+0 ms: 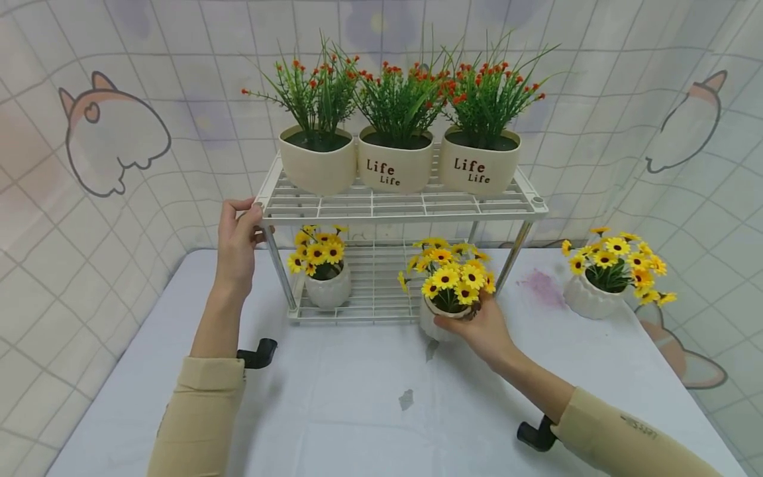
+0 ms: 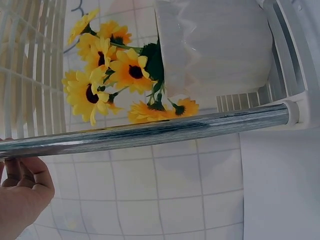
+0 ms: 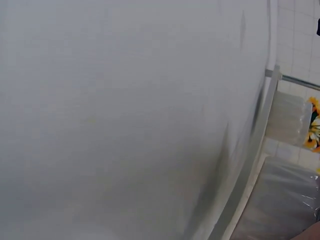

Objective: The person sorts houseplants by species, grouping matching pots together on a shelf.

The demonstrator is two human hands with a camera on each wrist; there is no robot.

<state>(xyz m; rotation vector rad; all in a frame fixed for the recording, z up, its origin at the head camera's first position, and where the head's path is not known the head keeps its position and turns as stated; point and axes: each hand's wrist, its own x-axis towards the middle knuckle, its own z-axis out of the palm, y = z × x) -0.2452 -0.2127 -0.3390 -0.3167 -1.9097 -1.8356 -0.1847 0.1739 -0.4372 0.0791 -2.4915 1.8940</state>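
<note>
My left hand (image 1: pixel 237 242) grips the upper left front corner of a white two-tier wire rack (image 1: pixel 372 217). In the left wrist view, the fingers of that hand (image 2: pixel 25 192) curl at the metal post (image 2: pixel 165 128). My right hand (image 1: pixel 485 331) holds a white flowerpot of yellow daisy-like flowers (image 1: pixel 438 324) by its rim, at the lower tier's front edge. Whether its base touches the tier cannot be seen. A similar flowerpot (image 1: pixel 329 291) stands on the lower tier's left side. In the right wrist view, the held flowerpot (image 3: pixel 280 200) shows at the lower right.
Three cream planters (image 1: pixel 318 165) with red-flowered greenery stand in a row on the upper tier. Another yellow-flowered pot (image 1: pixel 593 298) sits tilted on the white tabletop (image 1: pixel 334 397) at the right. A patterned curtain (image 1: pixel 208 79) hangs behind the rack.
</note>
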